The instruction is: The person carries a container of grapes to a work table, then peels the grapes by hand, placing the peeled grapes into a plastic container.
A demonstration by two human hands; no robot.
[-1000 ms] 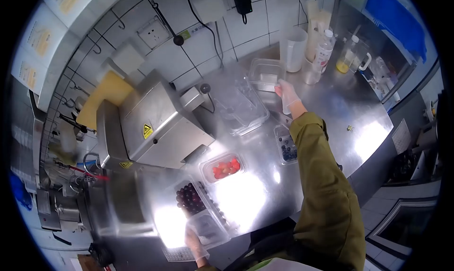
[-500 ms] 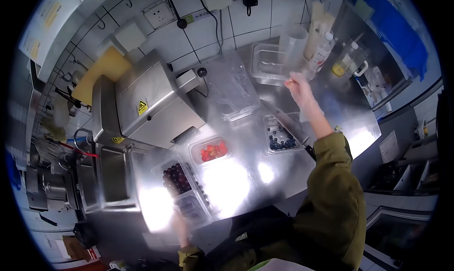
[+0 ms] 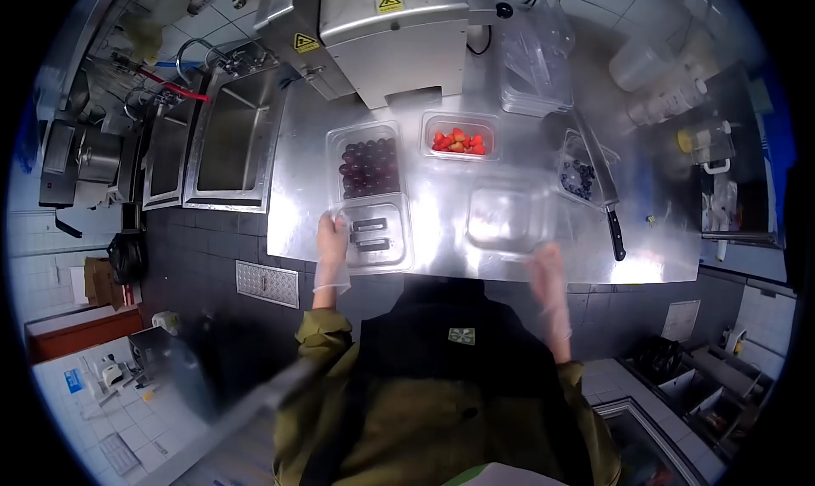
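My left hand (image 3: 333, 241), in a clear thin glove, has its fingers at the left rim of a clear plastic tub (image 3: 392, 252) with two dark bars across it. Just behind this tub is a clear container of dark round grapes (image 3: 369, 168). My right hand (image 3: 548, 274), gloved and motion-blurred, grips the near right corner of a clear plastic container (image 3: 509, 219) over the steel counter. Farther back, cut strawberries (image 3: 458, 142) lie in another clear container. To the right, a knife (image 3: 604, 176) lies across a container of blueberries (image 3: 577, 179).
A steel machine (image 3: 395, 53) stands at the back, with stacked clear containers (image 3: 536, 78) beside it. Sinks (image 3: 229, 138) adjoin the steel counter (image 3: 297, 138) on the left. Bottles and a jug (image 3: 711, 145) stand at the right end.
My right hand has come from the back right to the front of the counter, bringing a clear container. My left hand stays by the tub's left side. The view has swung.
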